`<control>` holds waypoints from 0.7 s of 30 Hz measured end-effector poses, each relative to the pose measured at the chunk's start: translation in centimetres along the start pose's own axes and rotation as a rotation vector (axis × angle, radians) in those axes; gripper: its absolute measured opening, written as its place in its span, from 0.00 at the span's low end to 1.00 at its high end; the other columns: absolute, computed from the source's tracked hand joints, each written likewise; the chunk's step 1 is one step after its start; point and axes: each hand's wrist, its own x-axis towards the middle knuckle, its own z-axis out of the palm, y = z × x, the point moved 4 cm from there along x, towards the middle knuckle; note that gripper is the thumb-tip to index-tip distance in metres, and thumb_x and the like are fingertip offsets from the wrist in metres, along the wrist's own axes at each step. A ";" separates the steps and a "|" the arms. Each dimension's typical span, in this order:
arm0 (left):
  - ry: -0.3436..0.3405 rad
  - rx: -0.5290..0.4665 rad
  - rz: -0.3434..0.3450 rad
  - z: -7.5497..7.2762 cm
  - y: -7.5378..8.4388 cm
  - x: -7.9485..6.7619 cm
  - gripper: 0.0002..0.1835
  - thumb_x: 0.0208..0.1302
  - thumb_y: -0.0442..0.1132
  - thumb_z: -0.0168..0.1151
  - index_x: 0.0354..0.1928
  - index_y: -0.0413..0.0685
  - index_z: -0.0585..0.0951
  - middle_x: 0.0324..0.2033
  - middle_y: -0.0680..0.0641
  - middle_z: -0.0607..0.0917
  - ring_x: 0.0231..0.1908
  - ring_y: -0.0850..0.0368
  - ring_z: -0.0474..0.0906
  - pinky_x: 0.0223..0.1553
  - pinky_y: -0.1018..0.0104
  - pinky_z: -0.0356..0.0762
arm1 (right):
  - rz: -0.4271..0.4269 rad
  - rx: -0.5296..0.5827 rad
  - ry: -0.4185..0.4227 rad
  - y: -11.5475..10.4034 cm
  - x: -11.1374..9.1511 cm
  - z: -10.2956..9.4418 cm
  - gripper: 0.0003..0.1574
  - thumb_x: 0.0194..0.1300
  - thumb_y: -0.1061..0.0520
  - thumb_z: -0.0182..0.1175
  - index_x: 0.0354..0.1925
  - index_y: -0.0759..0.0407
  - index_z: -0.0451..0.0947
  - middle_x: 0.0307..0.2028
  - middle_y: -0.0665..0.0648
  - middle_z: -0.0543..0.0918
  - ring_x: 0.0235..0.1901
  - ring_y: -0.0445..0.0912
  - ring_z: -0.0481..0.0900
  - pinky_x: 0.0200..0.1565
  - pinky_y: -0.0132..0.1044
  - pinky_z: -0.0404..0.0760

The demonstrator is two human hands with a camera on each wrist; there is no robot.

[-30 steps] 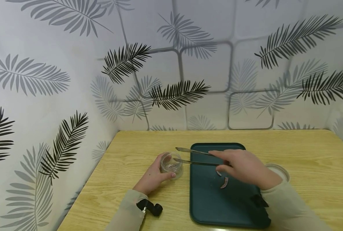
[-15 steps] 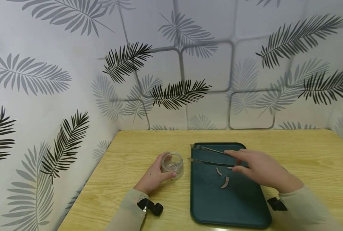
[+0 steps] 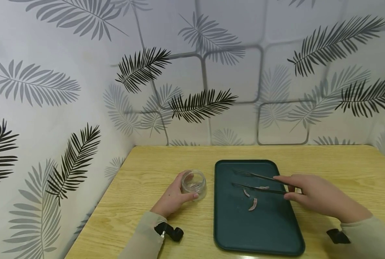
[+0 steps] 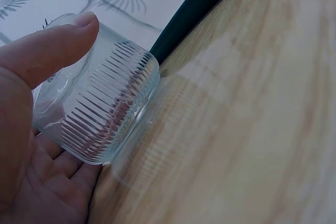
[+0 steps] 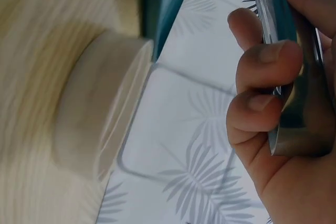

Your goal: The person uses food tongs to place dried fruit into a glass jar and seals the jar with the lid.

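My left hand [image 3: 171,198] holds a small clear glass jar [image 3: 193,184] at the left of the dark green tray [image 3: 257,230], thumb on one side and fingers behind. Through the jar's ribbed wall [image 4: 107,103] in the left wrist view, some reddish-brown matter shows low inside. Over the tray's far half, my right hand [image 3: 325,198] grips metal tongs [image 3: 260,187] by their sides. Their two arms are spread, tips pointing left, with nothing seen between the tips. Several thin pinkish-brown strips [image 3: 253,204] lie on the tray; one is partly behind the lower tong arm.
A pale round container [image 5: 100,108] stands on the table beside the tray in the right wrist view; in the head view my right hand mostly hides it. The wood-pattern table [image 3: 166,158] ends at a leaf-patterned wall [image 3: 218,118].
My right hand has drawn the spread tongs rightward, from over the jar's mouth to over the tray, uncovering more strips. The left hand and jar stay in place.
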 end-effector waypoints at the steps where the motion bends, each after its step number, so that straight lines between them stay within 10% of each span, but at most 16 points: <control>1: -0.002 0.000 0.001 0.0 0.0 0.0 0.49 0.60 0.53 0.75 0.78 0.64 0.57 0.71 0.54 0.69 0.71 0.53 0.62 0.69 0.47 0.59 | 0.006 0.009 -0.009 0.2 -0.2 0.0 0.34 0.68 0.46 0.67 0.69 0.46 0.74 0.32 0.36 0.73 0.29 0.33 0.68 0.31 0.34 0.68; 21: -0.008 -0.013 -0.003 0.0 0.1 0.0 0.49 0.60 0.53 0.75 0.78 0.63 0.57 0.71 0.53 0.68 0.71 0.52 0.61 0.70 0.46 0.58 | 0.070 0.072 -0.095 2.2 -2.0 1.2 0.33 0.69 0.38 0.62 0.68 0.45 0.76 0.42 0.34 0.82 0.38 0.30 0.77 0.35 0.35 0.76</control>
